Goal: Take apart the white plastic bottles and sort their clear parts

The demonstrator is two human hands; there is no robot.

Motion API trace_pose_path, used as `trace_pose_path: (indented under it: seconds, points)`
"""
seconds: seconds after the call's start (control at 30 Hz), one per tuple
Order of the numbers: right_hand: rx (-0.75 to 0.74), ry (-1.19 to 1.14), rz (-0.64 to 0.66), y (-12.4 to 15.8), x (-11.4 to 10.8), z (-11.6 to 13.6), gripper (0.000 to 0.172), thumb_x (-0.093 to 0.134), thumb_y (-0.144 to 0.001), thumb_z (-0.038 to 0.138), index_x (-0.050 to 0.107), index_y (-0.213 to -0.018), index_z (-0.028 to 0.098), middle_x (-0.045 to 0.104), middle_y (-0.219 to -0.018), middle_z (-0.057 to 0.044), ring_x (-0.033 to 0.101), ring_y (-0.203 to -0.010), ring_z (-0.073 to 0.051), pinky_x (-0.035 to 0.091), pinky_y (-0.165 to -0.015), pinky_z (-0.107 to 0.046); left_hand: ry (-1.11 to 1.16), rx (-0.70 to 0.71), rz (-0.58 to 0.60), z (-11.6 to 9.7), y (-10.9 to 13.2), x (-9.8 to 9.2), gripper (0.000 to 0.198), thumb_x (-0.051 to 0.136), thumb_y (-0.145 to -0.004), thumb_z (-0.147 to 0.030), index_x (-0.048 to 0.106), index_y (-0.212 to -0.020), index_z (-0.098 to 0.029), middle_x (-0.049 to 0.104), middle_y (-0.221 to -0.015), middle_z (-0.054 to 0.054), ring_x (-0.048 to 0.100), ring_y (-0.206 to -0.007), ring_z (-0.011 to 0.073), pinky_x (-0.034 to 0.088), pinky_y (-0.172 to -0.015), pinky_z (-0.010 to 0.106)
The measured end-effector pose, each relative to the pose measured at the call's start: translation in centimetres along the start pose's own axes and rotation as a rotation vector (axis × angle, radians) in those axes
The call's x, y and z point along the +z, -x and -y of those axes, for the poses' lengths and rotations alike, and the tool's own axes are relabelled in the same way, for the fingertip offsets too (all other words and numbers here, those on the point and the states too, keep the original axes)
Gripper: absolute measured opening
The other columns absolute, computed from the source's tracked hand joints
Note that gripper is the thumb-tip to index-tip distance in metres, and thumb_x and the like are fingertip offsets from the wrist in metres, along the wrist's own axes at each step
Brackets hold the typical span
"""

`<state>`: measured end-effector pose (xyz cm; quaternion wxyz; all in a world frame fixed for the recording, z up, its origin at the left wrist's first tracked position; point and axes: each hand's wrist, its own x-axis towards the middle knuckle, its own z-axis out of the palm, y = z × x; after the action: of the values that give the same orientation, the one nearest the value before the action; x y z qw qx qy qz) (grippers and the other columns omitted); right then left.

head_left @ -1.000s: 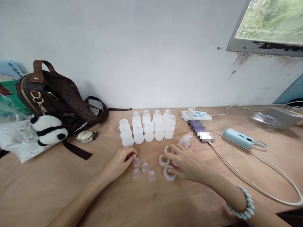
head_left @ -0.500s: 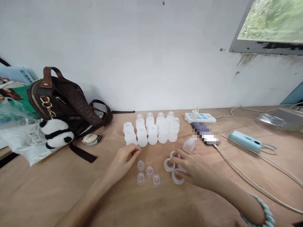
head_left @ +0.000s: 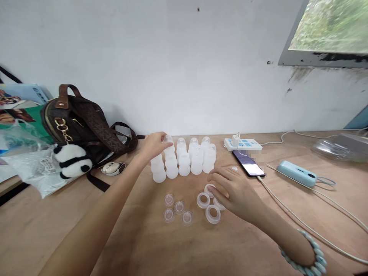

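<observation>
My left hand (head_left: 157, 145) reaches to the back left of a cluster of small milky-white baby bottles, its fingers closed around the domed top of a capped bottle (head_left: 168, 145). In front stand uncapped bottles, among them one (head_left: 172, 168) in the nearer row. My right hand (head_left: 231, 188) hovers with fingers apart over several white screw rings (head_left: 213, 214), its thumb close to the rear ring (head_left: 210, 190). Behind its knuckles, only a small part of a clear dome cap (head_left: 235, 168) shows. Several clear silicone nipples (head_left: 179, 207) lie between my hands.
At left are a brown backpack (head_left: 83, 122) with a panda plush (head_left: 73, 161), a plastic bag (head_left: 34, 165) and a watch-like device (head_left: 114, 168). On the right sit a power strip (head_left: 250, 144), a phone (head_left: 247, 163), a blue power bank (head_left: 297, 173) and cables.
My left hand has moved from the front of the bottles to the back left one and grasped its top. My right hand has lifted slightly off the rings, toward the dome cap.
</observation>
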<state>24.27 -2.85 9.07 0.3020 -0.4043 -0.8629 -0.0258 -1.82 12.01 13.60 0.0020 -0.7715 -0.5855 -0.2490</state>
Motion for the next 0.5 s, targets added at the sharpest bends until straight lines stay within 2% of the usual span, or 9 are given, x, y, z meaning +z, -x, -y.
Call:
trace_pose_path:
  seconds: [0.07,0.13,0.17,0.23,0.3,0.33,0.37,0.43,0.5]
  points:
    - [0.011,-0.051,-0.057,-0.1,-0.4,0.1,0.016,0.046,-0.095,0.02,0.057,-0.084,0.019,0.065,-0.087,-0.007,0.059,-0.079,-0.021,0.044,-0.071,-0.034,0.015,0.011,-0.079,-0.9,0.3,-2.1,0.035,0.059,-0.083,-0.038,0.066,-0.105,-0.013,0.071,-0.1,0.011,0.064,-0.093,0.0269,0.047,-0.086,0.037]
    - [0.042,-0.106,-0.096,-0.3,-0.8,0.1,0.015,0.046,-0.095,0.019,0.056,-0.084,0.019,0.065,-0.084,-0.005,0.059,-0.077,-0.019,0.043,-0.069,-0.033,0.121,0.124,-0.239,-2.4,1.2,-4.3,0.033,0.057,-0.087,-0.037,0.063,-0.11,-0.014,0.068,-0.106,0.008,0.062,-0.099,0.0245,0.045,-0.092,0.036]
    - [0.067,-0.14,-0.098,-0.4,-0.9,0.2,0.015,0.046,-0.095,0.02,0.056,-0.084,0.02,0.064,-0.082,-0.004,0.058,-0.076,-0.019,0.043,-0.068,-0.032,0.177,0.199,-0.28,-3.3,2.0,-5.1,0.034,0.054,-0.089,-0.036,0.061,-0.115,-0.015,0.066,-0.112,0.007,0.06,-0.102,0.0233,0.044,-0.095,0.036]
    - [0.141,-0.258,-0.078,-0.6,-0.9,0.5,0.011,0.047,-0.095,0.023,0.056,-0.089,0.021,0.064,-0.082,-0.003,0.059,-0.075,-0.017,0.044,-0.067,-0.031,0.242,0.337,-0.242,-5.2,3.9,-5.7,0.037,0.051,-0.092,-0.036,0.055,-0.124,-0.018,0.06,-0.119,0.007,0.057,-0.106,0.0224,0.045,-0.097,0.036]
    - [0.239,-0.445,-0.036,-0.7,-0.6,0.9,0.013,0.048,-0.096,0.028,0.053,-0.106,0.022,0.065,-0.088,-0.003,0.06,-0.075,-0.016,0.047,-0.066,-0.029,0.206,0.436,-0.057,-7.0,6.3,-4.8,0.039,0.051,-0.094,-0.039,0.052,-0.13,-0.023,0.057,-0.118,0.006,0.059,-0.097,0.0215,0.049,-0.089,0.036]
    - [0.284,-0.537,-0.014,-0.8,-0.3,1.2,0.022,0.049,-0.096,0.031,0.048,-0.116,0.023,0.065,-0.091,-0.003,0.06,-0.074,-0.016,0.048,-0.064,-0.028,0.172,0.487,0.029,-7.8,7.5,-4.0,0.039,0.049,-0.096,-0.038,0.05,-0.132,-0.024,0.056,-0.12,0.007,0.061,-0.093,0.0208,0.05,-0.086,0.036]
    - [0.32,-0.609,0.006,-0.8,0.0,1.4,0.03,0.05,-0.096,0.034,0.043,-0.123,0.023,0.065,-0.092,-0.003,0.059,-0.072,-0.015,0.048,-0.062,-0.027,0.133,0.551,0.062,-8.4,8.6,-3.0,0.038,0.047,-0.097,-0.035,0.047,-0.133,-0.023,0.055,-0.122,0.009,0.061,-0.094,0.0214,0.05,-0.086,0.036]
    - [0.366,-0.674,0.03,-0.8,0.8,1.7,0.033,0.052,-0.094,0.035,0.041,-0.122,0.023,0.063,-0.087,-0.001,0.057,-0.067,-0.015,0.046,-0.058,-0.026,0.052,0.688,0.002,-9.2,10.4,-1.0,0.035,0.042,-0.099,-0.027,0.043,-0.132,-0.016,0.06,-0.116,0.012,0.061,-0.1,0.026,0.049,-0.088,0.041]
    - [0.389,-0.68,0.011,-0.6,1.4,1.8,0.023,0.055,-0.092,0.034,0.044,-0.109,0.023,0.06,-0.08,0.001,0.056,-0.066,-0.014,0.044,-0.056,-0.024,0.026,0.756,-0.081,-9.4,11.6,0.4,0.032,0.041,-0.1,-0.025,0.041,-0.13,-0.015,0.063,-0.114,0.013,0.062,-0.099,0.0258,0.049,-0.086,0.04]
